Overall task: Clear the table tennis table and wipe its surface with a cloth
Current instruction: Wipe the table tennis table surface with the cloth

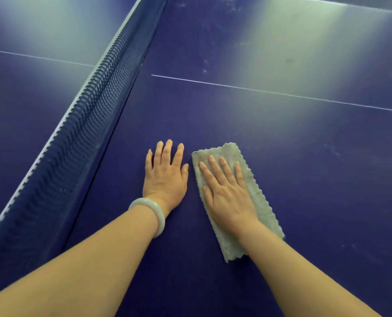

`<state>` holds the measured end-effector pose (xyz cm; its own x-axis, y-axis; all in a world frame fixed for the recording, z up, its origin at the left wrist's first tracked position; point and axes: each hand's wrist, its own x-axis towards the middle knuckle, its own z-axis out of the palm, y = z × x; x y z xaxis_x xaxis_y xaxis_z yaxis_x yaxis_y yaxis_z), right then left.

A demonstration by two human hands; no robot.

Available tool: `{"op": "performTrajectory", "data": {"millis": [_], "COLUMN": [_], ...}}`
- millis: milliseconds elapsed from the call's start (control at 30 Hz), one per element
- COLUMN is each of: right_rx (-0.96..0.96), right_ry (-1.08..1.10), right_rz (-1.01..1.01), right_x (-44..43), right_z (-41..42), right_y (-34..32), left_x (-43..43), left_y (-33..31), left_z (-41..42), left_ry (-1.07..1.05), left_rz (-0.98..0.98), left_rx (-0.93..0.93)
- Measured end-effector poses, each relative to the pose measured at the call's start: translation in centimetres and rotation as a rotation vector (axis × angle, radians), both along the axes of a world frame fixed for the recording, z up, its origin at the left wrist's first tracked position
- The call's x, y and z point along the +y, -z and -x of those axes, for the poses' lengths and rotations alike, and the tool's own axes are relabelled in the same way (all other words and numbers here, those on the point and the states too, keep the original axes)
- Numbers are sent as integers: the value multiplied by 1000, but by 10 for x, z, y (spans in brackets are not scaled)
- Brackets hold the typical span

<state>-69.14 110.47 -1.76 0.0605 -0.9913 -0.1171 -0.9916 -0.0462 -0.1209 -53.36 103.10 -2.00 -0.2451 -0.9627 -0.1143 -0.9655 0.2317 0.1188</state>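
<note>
The cloth [222, 150], a grey fluffy piece folded into a long narrow strip, lies flat on the dark blue desk [316, 168], in the near middle of the view. It lies at a slant: its far end points a little to the left and its near end to the right. The right hand [227, 191] rests on top of it, palm down, with the fingers straight and a little spread. It presses the cloth flat and does not curl around it. The fingertips stop short of the far end, so a band of cloth shows beyond them. The wavy right edge of the cloth shows beside the hand, and its near end comes out from under the right forearm.

The left hand [165, 177] lies just to the left of the cloth, palm down on the bare desk, with the fingers straight and apart, holding nothing. Its thumb is very near the left edge of the cloth, with a thin strip of blue between them. On the left wrist sits a pale, milky bracelet [160, 221].

To the left of both hands the net [87, 106] runs from the near left to the far middle, a dark mesh with a white band on top. A thin white line [270, 92] crosses the desk beyond the hands. Pale light reflects on the far surface, and small whitish specks [204, 70] show there.
</note>
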Motion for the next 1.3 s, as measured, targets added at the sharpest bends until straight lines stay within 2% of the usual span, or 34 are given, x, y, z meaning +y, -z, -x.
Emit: {"op": "performTrajectory", "data": {"millis": [67, 133, 200, 267, 333, 433, 533, 567, 633, 700, 767, 833, 900, 1000, 1067, 1167, 1300], "right_rx": [14, 27, 35, 32, 5, -73, -58, -36, -10, -22, -21, 2, 3, -55, -61, -41, -30], "right_ry": [76, 289, 535, 625, 530, 242, 80, 114, 330, 565, 670, 628, 463, 182, 135, 254, 690], "right_rz": [-5, -39, -47, -35, -9, 47, 21, -5, -26, -12, -11, 10, 22, 15, -17, -39, -12], "right_x": [-31, -43, -33, -18, -23, -75, -138, -153, -160, -136, -101, -82, -93, -152, -199, -241, -215], "right_z": [23, 50, 65, 52, 28, 5, 21, 37, 76, 103, 93, 57, 22, 3, 18, 64, 134], "right_y": [1, 2, 2, 1, 0, -1, 1, 1, 0, -1, 0, 0, 0, 0, -3, -2, -5], "left_x": [-5, -3, -4, -5, -4, -7, -8, -9, -9, -9, -9, -8, -7, -7, -8, -8, -8], "left_y": [1, 0, 0, 2, 5, 9, 10, 11, 11, 11, 9, 9, 8, 8, 7, 8, 8], "left_z": [3, 3, 3, 3, 3, 3, 4, 4, 4, 4, 4, 4, 4, 4, 5, 4, 3], "left_ry": [-10, -7, -11, -11, -12, -21, -25, -27, -26, -24, -22, -22, -22, -32, -35, -26, -24], "left_rz": [20, 18, 35, 47, 68, 84, 107, 112, 116, 115, 94, 78, 65, 77, 98, 88, 73], "left_rx": [1, 0, 8, 10, 7, -10, -23, -20, -20, -21, -33, -44, -46, -38, -35, -36, -18]}}
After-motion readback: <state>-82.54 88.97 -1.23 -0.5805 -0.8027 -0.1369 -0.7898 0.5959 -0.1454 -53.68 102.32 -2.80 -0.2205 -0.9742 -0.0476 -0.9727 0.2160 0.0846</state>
